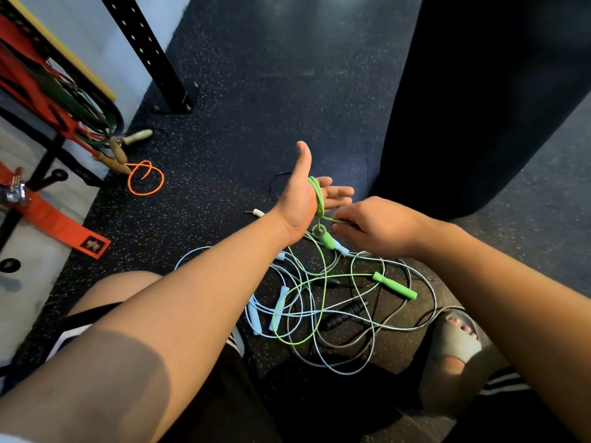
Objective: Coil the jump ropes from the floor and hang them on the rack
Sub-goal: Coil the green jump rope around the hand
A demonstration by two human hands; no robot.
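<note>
We judge the green jump rope (pixel 316 196) to be light, thin and limp. It should bend into loops without a fight, but it may spring open or slide off if we let the tension go. Its smooth cord looks slippery, so the sure places to hold are the stiff handles and the cord just beside the last turn. Our left hand (pixel 299 204) is spread, thumb up and fingers straight, and serves as a former with a few turns of green cord across the palm. One green handle (pixel 327 238) hangs just below it. Our right hand (pixel 374 223) is just beside the left, fingers curled, pinching the green cord where it leaves the wraps. The rest of the cord trails down to the floor (pixel 256 107), where the second green handle (pixel 395 285) lies among the pale blue ropes (pixel 281 306) and a black rope (pixel 345 314). We expect that tangle to snag as we draw cord up. The rack (pixel 147 49) stands well apart, to the left.
</note>
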